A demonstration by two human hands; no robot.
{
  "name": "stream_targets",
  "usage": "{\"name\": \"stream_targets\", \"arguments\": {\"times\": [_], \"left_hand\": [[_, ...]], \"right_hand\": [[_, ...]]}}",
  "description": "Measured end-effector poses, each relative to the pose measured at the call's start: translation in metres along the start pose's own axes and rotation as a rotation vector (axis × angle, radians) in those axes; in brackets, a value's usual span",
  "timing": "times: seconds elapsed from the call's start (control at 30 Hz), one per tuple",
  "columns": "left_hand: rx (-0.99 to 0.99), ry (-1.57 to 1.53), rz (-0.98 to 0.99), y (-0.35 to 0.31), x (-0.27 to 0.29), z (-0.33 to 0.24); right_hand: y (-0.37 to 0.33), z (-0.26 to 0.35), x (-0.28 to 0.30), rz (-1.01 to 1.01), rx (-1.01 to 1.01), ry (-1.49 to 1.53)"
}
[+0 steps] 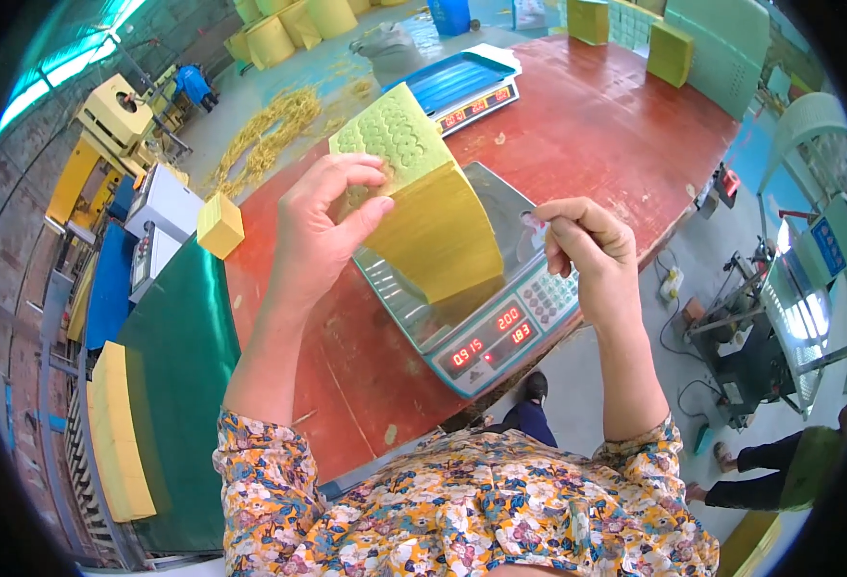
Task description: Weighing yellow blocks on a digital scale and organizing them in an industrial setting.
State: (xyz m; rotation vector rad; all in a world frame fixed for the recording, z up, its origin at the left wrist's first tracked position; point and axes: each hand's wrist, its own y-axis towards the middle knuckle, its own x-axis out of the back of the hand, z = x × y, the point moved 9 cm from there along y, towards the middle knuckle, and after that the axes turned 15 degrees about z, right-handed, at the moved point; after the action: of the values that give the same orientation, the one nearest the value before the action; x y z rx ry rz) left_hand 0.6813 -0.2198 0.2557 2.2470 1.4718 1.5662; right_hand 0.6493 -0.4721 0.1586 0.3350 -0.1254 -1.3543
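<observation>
A tall stack of yellow paper (431, 231), patterned with scalloped marks on its top, stands on the metal pan (399, 298) of a digital scale (500, 332). The scale's red digits are lit. My left hand (323, 216) is at the stack's upper left edge, thumb and fingers apart; whether it touches the paper is hard to tell. To the right of the stack, over the pan's edge, my right hand (592, 250) is closed in a pinch. A small dark bit shows by its fingertips, too small to name.
Behind the stack, a second scale (476, 101) bears a blue tray (448, 79). Yellow blocks (672, 55) stand at the red table's (592, 125) far right. Another small yellow block (220, 227) sits left. Machines line the left side; a green chair (808, 135) stands right.
</observation>
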Motion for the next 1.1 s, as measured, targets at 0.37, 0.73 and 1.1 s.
{"name": "stream_targets", "arguments": {"times": [0.37,0.73,1.1], "left_hand": [[-0.021,0.047,-0.035,0.005,0.003,-0.007],[0.061,-0.094,-0.154,0.015,0.021,-0.002],[0.032,0.332,0.055,0.081,0.019,-0.007]], "right_hand": [[0.002,-0.009,-0.002,-0.002,-0.008,0.02],[0.066,0.045,-0.013,0.096,0.029,-0.07],[0.238,0.009,-0.075,0.64,-0.33,0.139]]}}
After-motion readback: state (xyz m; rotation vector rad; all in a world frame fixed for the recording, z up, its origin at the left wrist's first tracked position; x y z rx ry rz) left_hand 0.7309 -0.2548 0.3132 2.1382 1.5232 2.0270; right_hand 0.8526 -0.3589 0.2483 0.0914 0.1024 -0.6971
